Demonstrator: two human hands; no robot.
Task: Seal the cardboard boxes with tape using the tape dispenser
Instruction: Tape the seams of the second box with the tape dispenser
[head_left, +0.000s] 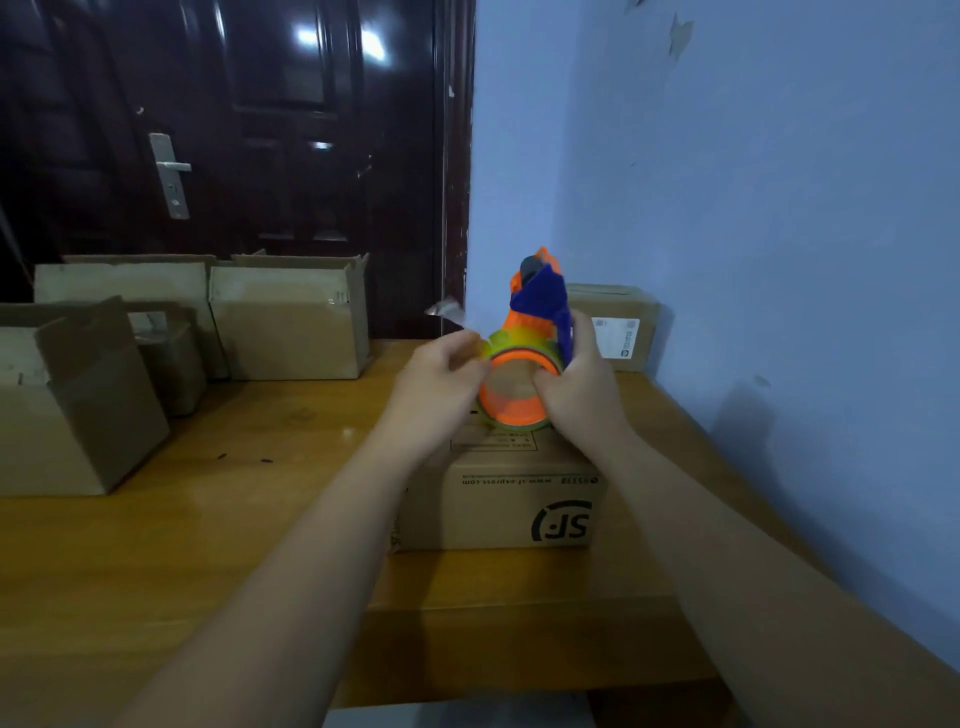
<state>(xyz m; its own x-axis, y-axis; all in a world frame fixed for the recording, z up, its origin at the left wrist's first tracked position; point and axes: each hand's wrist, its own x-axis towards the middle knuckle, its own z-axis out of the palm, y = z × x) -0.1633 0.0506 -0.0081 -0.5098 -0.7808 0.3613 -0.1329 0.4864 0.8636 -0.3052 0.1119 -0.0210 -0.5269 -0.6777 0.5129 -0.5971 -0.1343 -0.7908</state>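
An orange and blue tape dispenser (530, 338) with a roll of clear tape is held up above a closed cardboard box (498, 499) printed with "SF". My right hand (576, 384) grips the dispenser's right side and the roll. My left hand (441, 384) pinches the loose end of the tape (447, 310), which sticks up to the left of the roll. The box stands on the wooden table (208, 519) close to the blue wall.
Several open cardboard boxes (291, 322) stand at the back left of the table, with a larger one (67, 415) at the left edge. A closed labelled box (618, 327) sits against the wall behind the dispenser. A dark door (234, 130) is behind the table.
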